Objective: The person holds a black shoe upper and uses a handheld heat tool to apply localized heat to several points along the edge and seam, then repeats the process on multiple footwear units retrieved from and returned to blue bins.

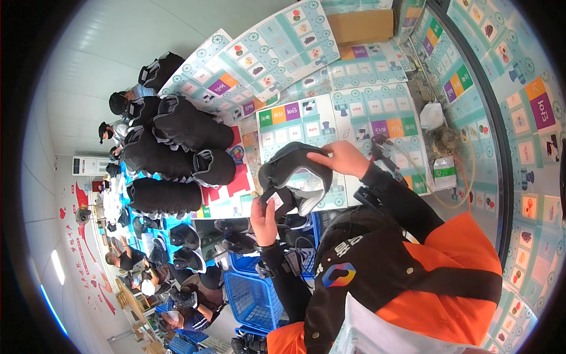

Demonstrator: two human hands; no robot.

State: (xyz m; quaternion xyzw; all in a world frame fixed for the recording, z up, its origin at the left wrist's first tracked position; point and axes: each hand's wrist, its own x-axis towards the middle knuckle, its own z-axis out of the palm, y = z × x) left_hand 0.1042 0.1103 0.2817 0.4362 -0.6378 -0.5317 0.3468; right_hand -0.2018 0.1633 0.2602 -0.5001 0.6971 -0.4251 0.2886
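We saw both hands on a black padded piece (279, 164), curved like an arch and lined in grey, held up over the surface (377, 141), whose top was covered with teal and white printed sheets. The right hand (346, 159) gripped its upper edge, its fingers closed over the black outer side. The left hand (264, 223) pinched the lower end, where a small white label (275, 201) showed near its fingertips.

To the left of the held piece we saw stacks of similar black pieces (191, 125), nested in rows, with a red panel (238, 187) beside them. A dark tool (384, 152) lay near the right forearm, and further right sat a white and green packet (444, 171). A cardboard box (361, 28) stood at the far edge. Below the left hand we saw a blue basket (253, 275); other people (191, 321) were at the lower left.
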